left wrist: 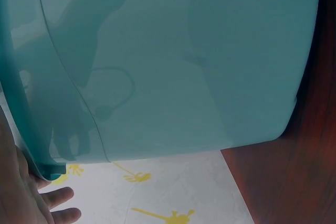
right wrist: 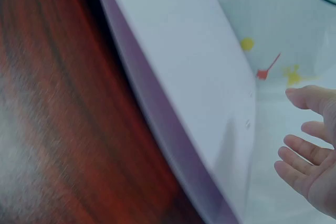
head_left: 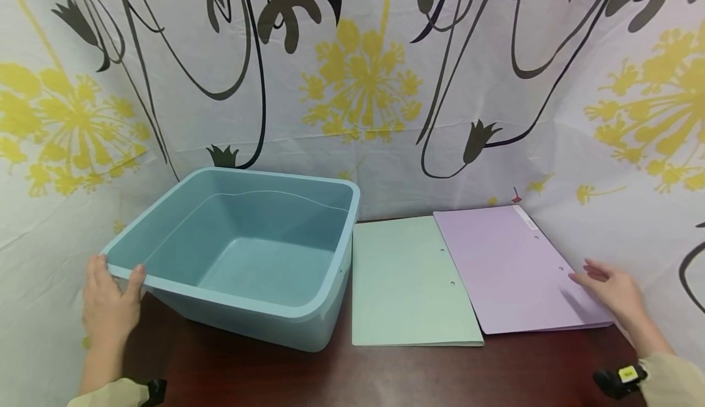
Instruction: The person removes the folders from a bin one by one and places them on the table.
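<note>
A large light-blue plastic tub [head_left: 275, 306] stands on the left of the table. My left hand [head_left: 112, 300] holds its near-left corner, with the thumb at the front rim and the fingers around the left side. In the left wrist view, part of that hand [left wrist: 26, 198] shows beside the rim, fingertips reaching past it. On the right, a purple folder [head_left: 512, 272] overlaps the edge of a pale green folder [head_left: 407, 284]. My right hand [head_left: 617, 294] hovers near the purple folder's right edge, fingers loosely spread and holding nothing.
The dark reddish-brown table [head_left: 385, 376] shows along the front. A white cloth [head_left: 374, 174] with yellow and grey flower prints hangs behind and at both sides. Close to the tub's right wall lies the green folder.
</note>
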`<state>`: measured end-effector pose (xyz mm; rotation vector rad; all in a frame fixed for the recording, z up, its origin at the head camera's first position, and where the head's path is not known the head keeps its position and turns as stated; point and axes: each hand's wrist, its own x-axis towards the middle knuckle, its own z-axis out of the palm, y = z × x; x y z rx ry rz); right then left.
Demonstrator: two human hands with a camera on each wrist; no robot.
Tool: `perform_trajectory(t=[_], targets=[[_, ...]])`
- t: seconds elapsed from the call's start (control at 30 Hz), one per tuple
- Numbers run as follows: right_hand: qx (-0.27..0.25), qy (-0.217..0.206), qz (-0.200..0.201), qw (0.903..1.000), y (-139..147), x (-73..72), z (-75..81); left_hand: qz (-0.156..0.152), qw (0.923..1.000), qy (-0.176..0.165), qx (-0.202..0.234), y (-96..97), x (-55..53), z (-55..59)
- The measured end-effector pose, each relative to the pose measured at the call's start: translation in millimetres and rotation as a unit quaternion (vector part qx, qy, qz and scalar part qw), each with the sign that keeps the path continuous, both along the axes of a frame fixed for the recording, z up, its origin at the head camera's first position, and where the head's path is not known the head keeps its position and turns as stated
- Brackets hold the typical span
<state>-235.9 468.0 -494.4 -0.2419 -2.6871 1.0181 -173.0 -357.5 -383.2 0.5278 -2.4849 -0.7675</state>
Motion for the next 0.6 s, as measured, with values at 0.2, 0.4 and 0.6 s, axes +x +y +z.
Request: perform_trajectory(t=[0.2,0.4,0.6], targets=[[-0.049,0.004,0.024,0.9985,-17.4,-4.0,18.6,0.002,1.0000,-0.005,0.002,-0.4,1.4,0.0],[-0.061,0.022,0.045,0.9969,-44.8,0.7,37.3,-0.010,0.9999,-0.003,-0.006,-1.3,2.0,0.4],[-0.045,0.055,0.091,0.9933,-65.3,1.2,51.7,-0.057,0.9951,-0.009,-0.081,-4.1,2.4,4.2]])
